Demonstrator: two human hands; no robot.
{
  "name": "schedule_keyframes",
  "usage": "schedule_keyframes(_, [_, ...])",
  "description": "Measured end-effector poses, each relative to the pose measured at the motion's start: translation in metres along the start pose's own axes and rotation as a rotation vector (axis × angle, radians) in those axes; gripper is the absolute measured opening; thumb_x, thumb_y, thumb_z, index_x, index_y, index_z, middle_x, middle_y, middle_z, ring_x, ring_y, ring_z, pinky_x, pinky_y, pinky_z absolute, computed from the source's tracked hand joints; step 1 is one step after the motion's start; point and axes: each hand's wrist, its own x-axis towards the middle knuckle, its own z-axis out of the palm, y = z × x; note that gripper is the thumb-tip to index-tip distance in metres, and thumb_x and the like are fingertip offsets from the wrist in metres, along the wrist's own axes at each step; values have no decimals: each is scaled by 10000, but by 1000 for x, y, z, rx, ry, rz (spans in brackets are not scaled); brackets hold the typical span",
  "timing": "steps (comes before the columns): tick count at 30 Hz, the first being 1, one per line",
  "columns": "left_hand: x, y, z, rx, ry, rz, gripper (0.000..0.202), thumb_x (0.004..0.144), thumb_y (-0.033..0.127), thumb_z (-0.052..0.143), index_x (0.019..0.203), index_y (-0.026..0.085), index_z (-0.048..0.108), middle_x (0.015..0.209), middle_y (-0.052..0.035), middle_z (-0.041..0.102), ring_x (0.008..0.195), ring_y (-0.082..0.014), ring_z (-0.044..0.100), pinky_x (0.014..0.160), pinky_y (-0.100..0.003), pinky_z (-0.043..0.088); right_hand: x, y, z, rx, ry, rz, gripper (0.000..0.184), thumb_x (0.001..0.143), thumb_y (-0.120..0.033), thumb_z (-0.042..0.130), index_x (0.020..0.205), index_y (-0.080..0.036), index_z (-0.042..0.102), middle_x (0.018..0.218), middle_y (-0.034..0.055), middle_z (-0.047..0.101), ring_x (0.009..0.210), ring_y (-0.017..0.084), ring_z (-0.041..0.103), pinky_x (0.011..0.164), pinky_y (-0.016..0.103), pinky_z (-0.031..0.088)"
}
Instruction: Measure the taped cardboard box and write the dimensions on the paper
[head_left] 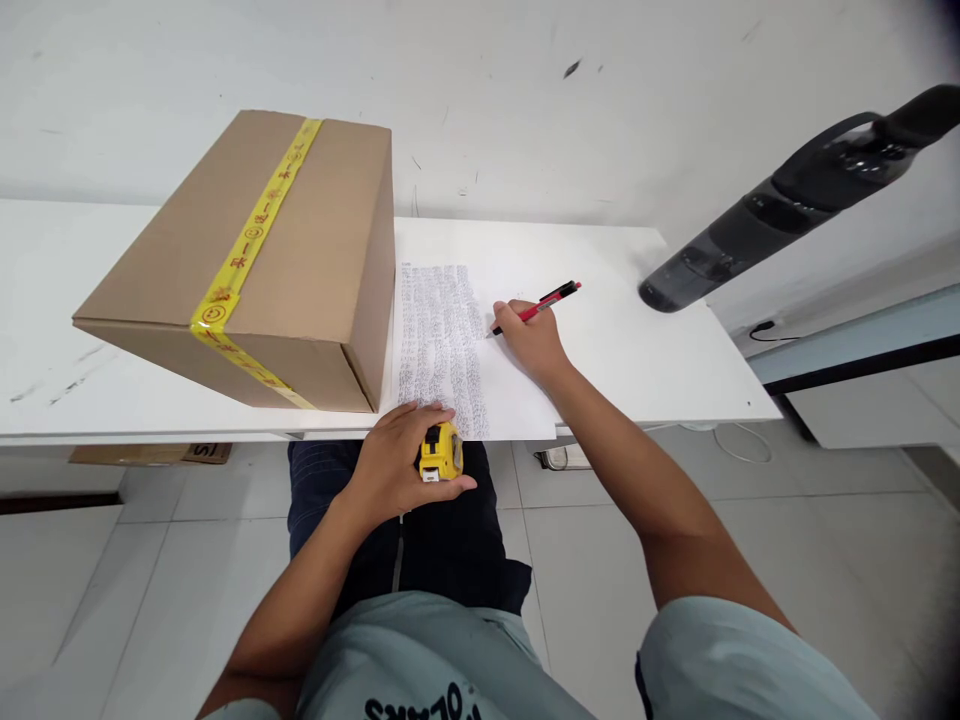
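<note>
My right hand [531, 338] grips a red pen [544, 301] with its tip on a white sheet [525, 395] covered in columns of small handwriting [442, 340]. My left hand [397, 455] is closed around a yellow tape measure [441, 452] at the near edge of the white table [637, 340], over my lap. A brown cardboard box [270, 265] sealed with yellow printed tape [251, 240] stands on the table just left of the sheet.
A dark handheld vacuum-like device [795, 195] juts in from the upper right above the table's right end. A white wall runs behind the table. Grey floor tiles, a cable [739, 445] and a flat piece of cardboard [150, 453] lie below.
</note>
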Motion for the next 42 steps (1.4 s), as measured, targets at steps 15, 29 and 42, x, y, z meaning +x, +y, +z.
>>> schedule_keyframes(15, [-4,2,4,-38,25,-75,806,653,629,887,1303,240,610,1335,-103,719,1240,-316,688,1210,-550,434,-6,5,2,-86,64,-45,387,907,-398,570,573,-204,602,525,-25,517,581,163,526,671,332,453])
schedule_keyframes(29, [-47,36,-47,45,470,364,951,706,630,867,1444,275,384,1284,-117,731,1319,-286,632,1336,-547,69,-28,-28,8,-562,-97,-433,490,958,-226,488,1439,-201,577,1279,182,666,786,249,651,714,421,550])
schedule_keyframes(42, [-56,32,-89,465,613,398,732,901,610,695,1472,246,417,1289,-116,741,1198,-219,707,1250,-479,331,-179,-97,64,535,-473,-7,512,759,-553,855,1146,-263,690,956,42,741,810,201,695,710,312,615])
